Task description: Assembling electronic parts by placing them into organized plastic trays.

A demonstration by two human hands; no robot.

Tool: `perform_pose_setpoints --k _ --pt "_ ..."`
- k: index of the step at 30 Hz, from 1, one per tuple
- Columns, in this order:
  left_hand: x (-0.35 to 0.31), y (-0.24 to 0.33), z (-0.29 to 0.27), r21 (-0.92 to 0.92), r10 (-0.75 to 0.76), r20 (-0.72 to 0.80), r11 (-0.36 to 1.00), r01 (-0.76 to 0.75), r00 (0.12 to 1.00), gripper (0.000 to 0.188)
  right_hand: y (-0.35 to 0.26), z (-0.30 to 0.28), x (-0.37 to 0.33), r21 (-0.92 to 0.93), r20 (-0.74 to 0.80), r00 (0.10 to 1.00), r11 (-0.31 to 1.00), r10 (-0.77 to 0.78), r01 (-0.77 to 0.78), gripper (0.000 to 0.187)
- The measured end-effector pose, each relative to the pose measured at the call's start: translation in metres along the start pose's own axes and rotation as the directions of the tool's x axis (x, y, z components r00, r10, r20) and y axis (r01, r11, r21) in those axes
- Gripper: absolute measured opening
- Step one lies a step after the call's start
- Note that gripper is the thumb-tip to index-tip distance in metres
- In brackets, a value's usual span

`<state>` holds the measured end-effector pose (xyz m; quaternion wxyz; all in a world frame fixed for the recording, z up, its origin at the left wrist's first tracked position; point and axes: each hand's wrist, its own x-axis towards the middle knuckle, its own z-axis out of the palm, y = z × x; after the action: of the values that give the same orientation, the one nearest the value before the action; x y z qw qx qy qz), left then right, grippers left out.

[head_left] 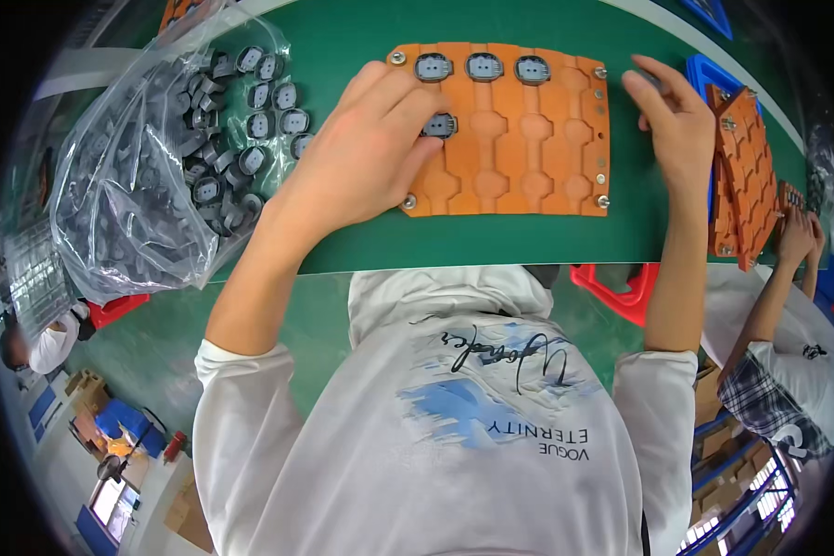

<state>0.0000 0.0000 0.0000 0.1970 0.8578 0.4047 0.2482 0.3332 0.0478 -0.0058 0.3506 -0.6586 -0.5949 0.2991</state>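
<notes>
An orange tray point(514, 125) with rows of shaped recesses lies on the green table. Three small grey-and-black plastic parts, such as the middle one point(483, 66), sit along its far row. My left hand point(366, 139) covers the tray's left side, thumb and fingers closed around another grey plastic part point(440, 126) at the first recess of the second row. Just right of the tray, my right hand point(678, 125) is raised, thumb and forefinger bent toward each other. A small dark grey part point(656, 83) shows between them, mostly hidden.
At left, a clear plastic bag point(129, 204) spills many grey parts; several loose ones point(260, 95) lie beside it. More orange trays point(743, 176) lean against a blue bin point(704, 74) at right. A co-worker's hands point(797, 232) are farther right. Red stools stand beyond the table's near edge.
</notes>
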Motion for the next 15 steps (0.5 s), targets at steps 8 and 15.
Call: perform_pose_setpoints --k 8,15 --pt "0.011 0.004 -0.011 0.135 0.02 0.054 0.99 -0.027 0.998 0.034 0.028 0.01 -0.02 -0.302 -0.086 0.875 0.849 -0.477 0.433 0.024" --pt "0.088 0.011 0.011 0.004 0.105 -0.075 0.994 -0.105 0.992 0.03 0.017 0.001 -0.036 -0.333 -0.061 0.926 0.882 -0.372 0.333 0.037"
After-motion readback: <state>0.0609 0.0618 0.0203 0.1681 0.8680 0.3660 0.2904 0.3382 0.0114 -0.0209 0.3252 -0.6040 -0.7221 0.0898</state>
